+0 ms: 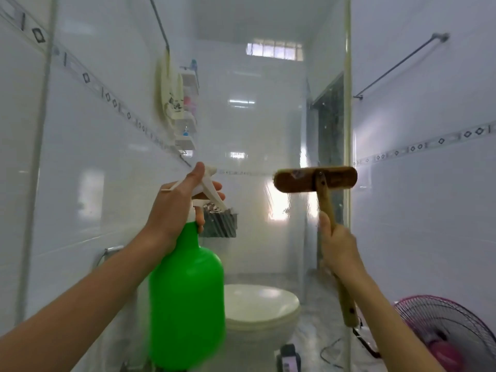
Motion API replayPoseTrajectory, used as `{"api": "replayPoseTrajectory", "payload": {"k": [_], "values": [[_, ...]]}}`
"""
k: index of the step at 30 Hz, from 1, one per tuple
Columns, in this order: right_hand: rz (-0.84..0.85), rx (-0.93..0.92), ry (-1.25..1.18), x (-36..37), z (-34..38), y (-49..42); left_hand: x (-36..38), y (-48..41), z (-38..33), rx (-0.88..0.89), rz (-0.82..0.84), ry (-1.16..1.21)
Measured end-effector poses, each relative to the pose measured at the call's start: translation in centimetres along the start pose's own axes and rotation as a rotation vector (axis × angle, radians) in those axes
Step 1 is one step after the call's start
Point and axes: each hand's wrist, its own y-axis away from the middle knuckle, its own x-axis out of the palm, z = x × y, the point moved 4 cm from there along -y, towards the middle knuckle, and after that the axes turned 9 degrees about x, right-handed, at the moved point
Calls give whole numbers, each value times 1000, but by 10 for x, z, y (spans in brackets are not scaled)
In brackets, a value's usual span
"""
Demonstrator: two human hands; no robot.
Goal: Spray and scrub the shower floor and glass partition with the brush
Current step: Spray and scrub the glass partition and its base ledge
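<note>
Head view: we start at the left fingers (219, 195), which curl over the slim white plastic trigger (212, 194) of a spray bottle (188, 291), thumb up along the back of the nozzle. The left hand (174, 208) grips the narrow neck, and below it swells the smooth, round-shouldered, bright green plastic body, held upright at chest height. On the other side, the right hand (336, 242) is wrapped tight round the pale wooden handle (346, 299) of the scrubbing brush (315, 179), thumb laid up the shaft. The handle is a plain round stick, tilted slightly, its free end sticking out below the fist. Its head is a flat, oblong block of brown, worn wood with rounded ends, fixed crosswise, back towards us, raised before the glass partition (268, 116). We cannot tell whether the bristles touch the pane. The glass is hazy and streaked, ending in a pale upright edge strip (347, 103). Through it we see a glossy white toilet (261, 304) with its oval lid down, a ribbed metal basket (220, 224), a tiered white shelf rack (188, 111), and shiny white wall tiles. The mottled grey floor (316, 318) lies low, and a pink wire-grille fan (442, 331) stands at the right.
</note>
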Motion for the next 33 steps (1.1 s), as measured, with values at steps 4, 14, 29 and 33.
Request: {"api": "replayPoseTrajectory", "payload": {"k": [4, 14, 29, 33], "values": [[-109, 54, -20, -38, 45, -65, 13, -6, -3, 21, -1, 80], [-54, 2, 37, -46, 30, -60, 29, -12, 0, 34, 3, 93], [-41, -2, 9, -43, 5, -49, 31, 10, 20, -24, 32, 66], [-96, 9, 2, -53, 27, -79, 32, 20, 28, -21, 42, 62]]}}
